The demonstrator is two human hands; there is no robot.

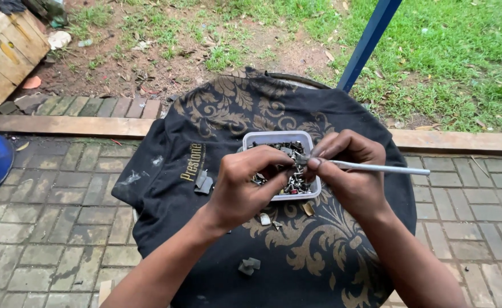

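Currently both hands pinched: left hand (245, 185) gripping a small part (300, 160) over the tub (251, 139), right hand (350, 171) steadying the rod (382, 167) against it.

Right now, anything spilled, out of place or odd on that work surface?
A few small bits lie loose on the black patterned cloth outside the white tub of small metal parts: a grey piece to its left, scraps just below it, another grey piece nearer the person. Nothing looks broken.
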